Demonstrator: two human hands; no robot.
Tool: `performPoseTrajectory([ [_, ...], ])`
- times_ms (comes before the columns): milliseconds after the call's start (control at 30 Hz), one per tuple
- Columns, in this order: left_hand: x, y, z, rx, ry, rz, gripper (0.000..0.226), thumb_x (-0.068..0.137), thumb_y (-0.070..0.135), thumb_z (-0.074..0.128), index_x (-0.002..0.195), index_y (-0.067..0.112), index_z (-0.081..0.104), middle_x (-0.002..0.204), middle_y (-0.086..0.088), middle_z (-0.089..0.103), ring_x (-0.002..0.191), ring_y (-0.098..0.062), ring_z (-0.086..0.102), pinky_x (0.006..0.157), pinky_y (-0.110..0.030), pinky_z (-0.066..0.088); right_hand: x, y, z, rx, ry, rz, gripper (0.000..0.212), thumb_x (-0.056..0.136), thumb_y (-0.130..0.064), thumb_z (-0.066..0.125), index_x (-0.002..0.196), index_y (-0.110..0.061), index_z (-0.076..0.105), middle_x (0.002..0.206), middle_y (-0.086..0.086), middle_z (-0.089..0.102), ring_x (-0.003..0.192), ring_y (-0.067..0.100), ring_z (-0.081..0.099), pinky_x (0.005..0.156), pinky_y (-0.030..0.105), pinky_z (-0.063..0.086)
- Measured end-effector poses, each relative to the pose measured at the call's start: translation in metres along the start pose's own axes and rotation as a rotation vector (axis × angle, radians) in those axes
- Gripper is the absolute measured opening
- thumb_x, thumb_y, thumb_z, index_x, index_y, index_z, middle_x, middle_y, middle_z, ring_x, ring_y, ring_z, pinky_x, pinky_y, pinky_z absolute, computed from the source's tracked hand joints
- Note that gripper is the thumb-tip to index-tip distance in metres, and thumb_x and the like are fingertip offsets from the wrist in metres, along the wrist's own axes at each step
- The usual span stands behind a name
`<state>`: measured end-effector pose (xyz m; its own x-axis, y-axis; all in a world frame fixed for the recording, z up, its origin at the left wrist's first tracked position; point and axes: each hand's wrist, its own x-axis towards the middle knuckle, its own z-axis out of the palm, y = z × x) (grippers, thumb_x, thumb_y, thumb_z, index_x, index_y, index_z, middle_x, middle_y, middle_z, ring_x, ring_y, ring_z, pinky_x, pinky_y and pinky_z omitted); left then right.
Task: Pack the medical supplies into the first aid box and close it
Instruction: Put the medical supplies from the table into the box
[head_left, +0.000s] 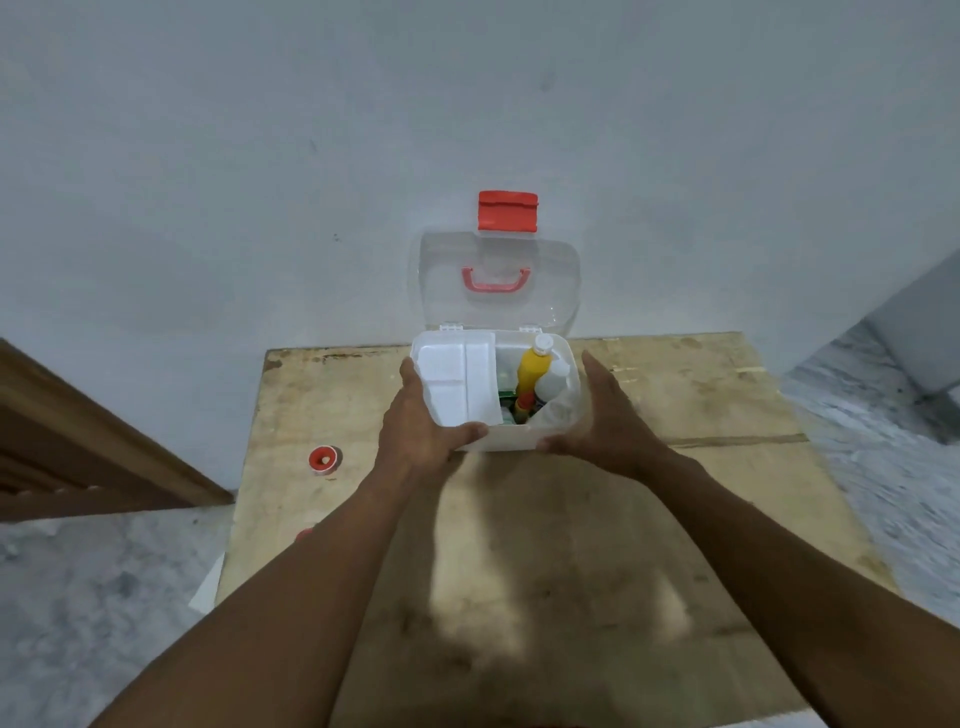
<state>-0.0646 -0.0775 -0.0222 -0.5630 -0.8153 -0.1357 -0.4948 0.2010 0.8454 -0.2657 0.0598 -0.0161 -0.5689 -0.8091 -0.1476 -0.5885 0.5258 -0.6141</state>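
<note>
The left hand (421, 415) grips the white tray (457, 379) by its left end, thumb on the near edge. The tray sits in the left part of the first aid box (511, 441). The right hand (608, 415) lies flat on the box's right side, fingers straight. The box stands on the wooden table (571, 545) by the wall, its clear lid (550, 291) up. A yellow bottle (532, 371) and a white bottle (553, 382) stand inside.

The setting was a bare indoor room, likely domestic. Evidence was: 1 plain pale painted wall (260, 156), 1 worn, stained plywood table (727, 519) set against it, a speckled grey floor (104, 597), and brown wooden panelling (78, 441) at the left edge
</note>
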Motion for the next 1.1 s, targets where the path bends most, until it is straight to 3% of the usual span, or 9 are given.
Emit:
performPoseTrajectory([
  [167, -0.002, 0.004, -0.002, -0.006, -0.022, -0.065, 0.107, 0.064, 0.039, 0.089, 0.145, 0.028, 0.020, 0.123, 0.010, 0.053, 0.107, -0.018, 0.052, 0.079, -0.032, 0.046, 0.023, 0.004, -0.012, -0.035, -0.117, -0.215, 0.132, 0.037, -0.072, 0.084, 0.145, -0.029, 0.021, 0.143, -0.005, 0.038, 0.127, 0.020, 0.043, 0.101, 0.049, 0.046],
  [333, -0.004, 0.013, -0.004, -0.013, -0.030, -0.118, 0.110, 0.060, 0.043, 0.087, 0.147, 0.033, 0.020, 0.130, 0.010, 0.051, 0.114, -0.019, 0.048, 0.086, -0.035, 0.044, 0.035, 0.013, -0.014, 0.108, -0.220, -0.305, 0.130, 0.042, -0.064, 0.089, 0.146, -0.029, 0.020, 0.149, -0.007, 0.035, 0.135, 0.016, 0.039, 0.108, 0.048, 0.041],
  [533, -0.009, 0.017, 0.003, 0.025, 0.008, -0.138, 0.103, 0.069, 0.033, 0.088, 0.147, 0.027, 0.022, 0.129, 0.011, 0.047, 0.115, -0.018, 0.045, 0.084, -0.033, 0.042, 0.046, 0.034, -0.002, 0.175, -0.259, -0.251, 0.129, 0.053, -0.073, 0.080, 0.152, -0.027, 0.011, 0.152, -0.008, 0.034, 0.140, 0.017, 0.036, 0.110, 0.049, 0.040],
  [633, -0.011, 0.020, 0.006, 0.009, 0.020, -0.154, 0.100, 0.070, 0.031, 0.087, 0.146, 0.028, 0.023, 0.129, 0.010, 0.048, 0.117, -0.018, 0.045, 0.084, -0.032, 0.042, 0.049, 0.040, 0.000, 0.184, -0.243, -0.257, 0.133, 0.048, -0.075, 0.081, 0.152, -0.030, 0.011, 0.151, -0.009, 0.036, 0.139, 0.016, 0.038, 0.109, 0.048, 0.041],
  [800, -0.016, 0.025, 0.010, -0.007, 0.053, -0.181, 0.102, 0.058, 0.044, 0.086, 0.142, 0.030, 0.030, 0.130, 0.010, 0.051, 0.119, -0.021, 0.048, 0.094, -0.043, 0.049, 0.044, 0.039, 0.001, 0.165, -0.219, -0.253, 0.135, 0.046, -0.082, 0.075, 0.151, -0.034, 0.007, 0.155, -0.011, 0.031, 0.142, 0.016, 0.035, 0.112, 0.047, 0.038],
  [933, -0.032, 0.024, 0.022, -0.022, 0.164, -0.215, 0.105, 0.058, 0.053, 0.084, 0.145, 0.032, 0.028, 0.139, 0.005, 0.051, 0.126, -0.027, 0.049, 0.098, -0.050, 0.050, 0.044, 0.040, -0.001, 0.179, -0.221, -0.267, 0.132, 0.047, -0.080, 0.076, 0.150, -0.036, 0.006, 0.154, -0.012, 0.033, 0.141, 0.014, 0.036, 0.112, 0.046, 0.038],
  [1033, -0.061, 0.022, 0.039, -0.038, 0.349, -0.238, 0.111, 0.072, 0.044, 0.084, 0.157, 0.022, 0.016, 0.152, -0.005, 0.043, 0.134, -0.028, 0.046, 0.106, -0.047, 0.044, 0.044, 0.040, -0.003, 0.218, -0.227, -0.302, 0.126, 0.051, -0.074, 0.081, 0.150, -0.032, 0.014, 0.148, -0.010, 0.041, 0.135, 0.014, 0.044, 0.107, 0.047, 0.044],
  [1100, -0.087, 0.019, 0.050, -0.037, 0.463, -0.239, 0.100, 0.077, 0.041, 0.080, 0.156, 0.019, 0.023, 0.150, -0.008, 0.045, 0.128, -0.024, 0.051, 0.103, -0.043, 0.047, 0.041, 0.036, -0.005, 0.263, -0.229, -0.354, 0.114, 0.057, -0.064, 0.084, 0.147, -0.031, 0.023, 0.140, -0.009, 0.048, 0.129, 0.014, 0.049, 0.104, 0.047, 0.046],
])
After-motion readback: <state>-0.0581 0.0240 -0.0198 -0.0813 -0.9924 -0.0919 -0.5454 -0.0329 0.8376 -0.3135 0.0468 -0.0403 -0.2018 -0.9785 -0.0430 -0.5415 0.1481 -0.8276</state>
